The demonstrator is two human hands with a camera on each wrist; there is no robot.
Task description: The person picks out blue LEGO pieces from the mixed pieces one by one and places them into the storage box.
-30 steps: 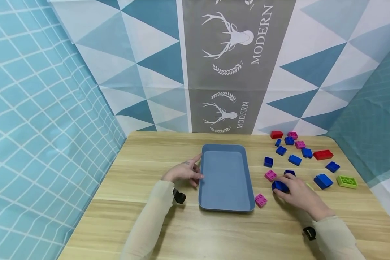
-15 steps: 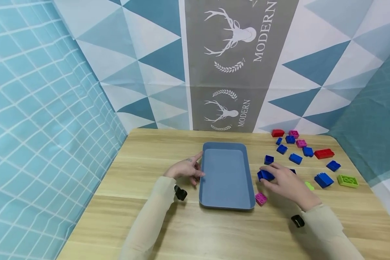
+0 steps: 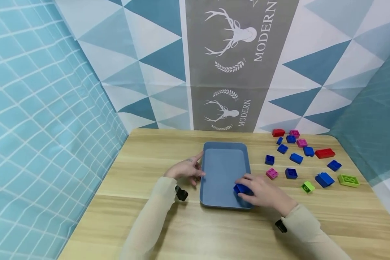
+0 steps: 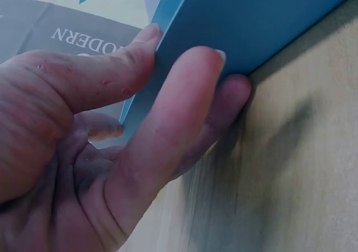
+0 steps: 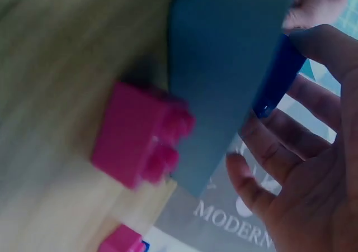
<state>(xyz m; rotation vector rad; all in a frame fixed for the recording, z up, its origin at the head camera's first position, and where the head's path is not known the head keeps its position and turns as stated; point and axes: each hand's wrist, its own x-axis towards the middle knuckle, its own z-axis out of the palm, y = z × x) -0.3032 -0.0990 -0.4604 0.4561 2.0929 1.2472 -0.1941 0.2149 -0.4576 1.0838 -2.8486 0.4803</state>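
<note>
At the left side of a blue-grey tray (image 3: 222, 169), my left hand (image 3: 188, 171) holds the rim: the left wrist view shows the thumb on the top edge and other fingers against the outer wall (image 4: 263, 23). My right hand (image 3: 261, 189) pinches a dark blue toy building brick (image 3: 242, 189) over the tray's right part. In the right wrist view the brick (image 5: 282, 76) sits between thumb and fingers. I cannot tell whether it touches the tray floor. A pink brick (image 5: 134, 134) lies beside the tray, hidden by the right hand in the head view.
Right of the tray several bricks are scattered: a pink brick (image 3: 272, 173), a blue brick (image 3: 291, 173), a small lime-green brick (image 3: 307, 187), a longer lime-green brick (image 3: 348, 180) and a red brick (image 3: 325, 153). The wooden table (image 3: 143, 159) meets a patterned backdrop (image 3: 169, 86).
My right hand has carried the blue brick leftward from among the loose bricks to over the tray, uncovering the pink, blue and lime-green bricks. The left hand stays on the rim.
</note>
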